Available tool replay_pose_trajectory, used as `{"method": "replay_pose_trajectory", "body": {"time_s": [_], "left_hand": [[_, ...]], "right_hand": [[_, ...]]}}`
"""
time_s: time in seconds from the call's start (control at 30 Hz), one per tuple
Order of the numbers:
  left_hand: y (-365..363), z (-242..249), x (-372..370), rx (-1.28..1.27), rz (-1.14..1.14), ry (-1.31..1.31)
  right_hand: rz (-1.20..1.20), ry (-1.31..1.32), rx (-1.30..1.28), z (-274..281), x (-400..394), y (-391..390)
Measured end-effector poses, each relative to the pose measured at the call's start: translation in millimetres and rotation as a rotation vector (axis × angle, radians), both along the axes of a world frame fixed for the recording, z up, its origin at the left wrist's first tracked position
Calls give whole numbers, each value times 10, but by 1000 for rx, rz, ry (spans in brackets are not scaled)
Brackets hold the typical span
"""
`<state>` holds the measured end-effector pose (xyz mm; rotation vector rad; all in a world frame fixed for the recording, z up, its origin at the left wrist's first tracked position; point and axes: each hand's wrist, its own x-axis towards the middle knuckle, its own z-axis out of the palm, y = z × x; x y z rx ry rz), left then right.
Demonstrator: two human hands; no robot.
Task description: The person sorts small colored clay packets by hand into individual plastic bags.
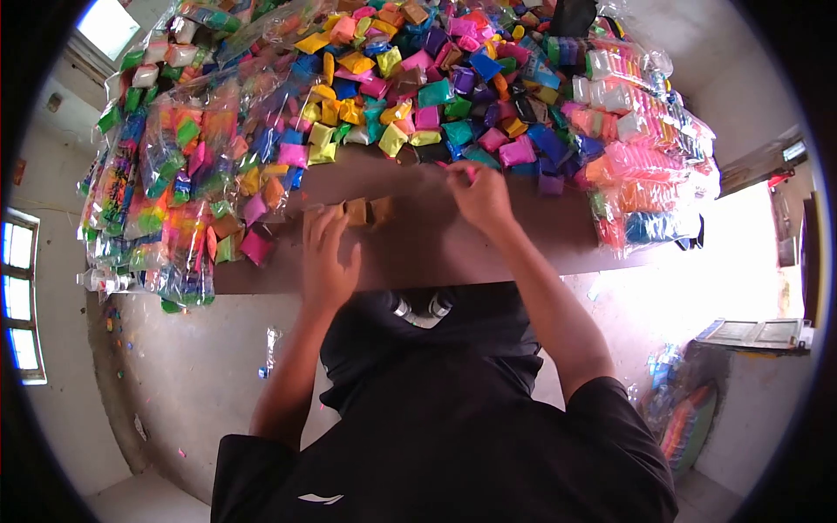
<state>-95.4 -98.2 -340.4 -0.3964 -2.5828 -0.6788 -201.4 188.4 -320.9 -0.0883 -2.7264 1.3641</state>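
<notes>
My left hand lies on the near part of the brown table, fingers stretched out and thumb apart. Its fingertips rest at the left end of a short row of small brown packets. To the right, my right hand is closed in a pinch near the heap's front edge. A bit of a bright pink packet shows between its fingers; the rest is hidden by the hand. Just beyond both hands spreads a heap of small shiny packets in many colours.
Clear plastic bags filled with coloured packets are piled on the left. More bagged rows of packets stack up on the right. A clear bottle lies at the left edge. Scraps litter the floor.
</notes>
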Motion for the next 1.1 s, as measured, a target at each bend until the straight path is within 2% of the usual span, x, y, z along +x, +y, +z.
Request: {"method": "replay_pose_trajectory", "body": {"time_s": [0.07, 0.23, 0.33, 0.4, 0.57, 0.63, 0.73, 0.8, 0.87, 0.9, 0.93, 1.0, 1.1], "left_hand": [[-4, -155, 89, 27, 26, 21], [51, -197, 112, 106, 58, 110], [2, -238, 122, 149, 65, 108], [-11, -273, 104, 160, 65, 117], [-50, -356, 107, 166, 95, 111], [-58, -344, 127, 176, 84, 98], [-88, -314, 145, 201, 56, 97], [-79, -298, 165, 208, 66, 92], [-85, -274, 161, 226, 58, 91], [-85, -249, 150, 265, 43, 96], [-92, -233, 146, 267, 36, 94], [-92, -208, 140, 278, 17, 73], [-102, -171, 153, 305, 3, 59]], "right_hand": [[-6, 166, 100, -105, -330, 253], [99, 454, 141, 491, -1111, 185], [26, 396, 267, 688, -1708, 33], [-180, 243, 468, 787, -1991, -98], [-123, 154, 588, 932, -2323, -218], [-15, 70, 688, 901, -2527, -76], [43, 81, 729, 876, -2471, 126], [12, 128, 709, 767, -2383, 278], [85, 135, 654, 676, -2312, 438], [-107, 10, 353, 610, -2351, 438], [-114, 9, 354, 523, -2348, 460], [-148, 36, -69, 455, -2238, 505], [-249, 16, -202, 516, -2047, 471]]}}
